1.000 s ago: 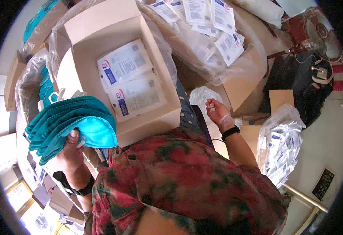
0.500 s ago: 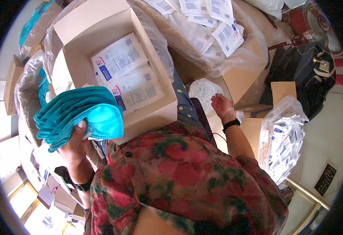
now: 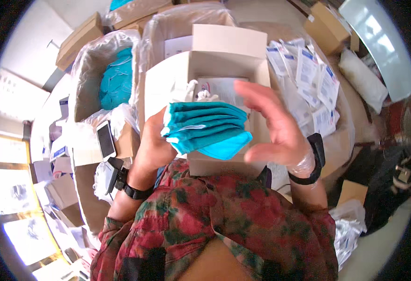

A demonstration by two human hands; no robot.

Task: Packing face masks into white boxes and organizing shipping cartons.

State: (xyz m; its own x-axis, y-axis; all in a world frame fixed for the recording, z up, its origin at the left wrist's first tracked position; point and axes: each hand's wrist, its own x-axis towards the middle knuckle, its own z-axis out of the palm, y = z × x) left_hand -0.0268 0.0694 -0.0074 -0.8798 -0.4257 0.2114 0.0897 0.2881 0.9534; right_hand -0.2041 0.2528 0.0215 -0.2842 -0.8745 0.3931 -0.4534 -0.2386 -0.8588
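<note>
My left hand (image 3: 156, 143) is closed around the left end of a stack of teal folded face masks (image 3: 210, 122), with white straps bunched at its far side. To the right of the stack my right hand (image 3: 283, 126) is open, thumb and fingers apart, not touching the masks. Beneath and beyond both hands stands an open cardboard box (image 3: 257, 65) with its flap up. Flat white printed packets (image 3: 226, 86) lie inside it, partly hidden by the masks and my right hand.
At the left, a plastic-lined carton holds loose teal masks (image 3: 116, 82). A phone (image 3: 105, 139) rests near its front edge. Beyond my right hand, a lined carton is heaped with white packets (image 3: 308, 75). A black bag (image 3: 379, 182) lies far right.
The masks in my left hand have moved from the left side to in front of me, over the box. My right hand has come from the right toward them. The view has turned.
</note>
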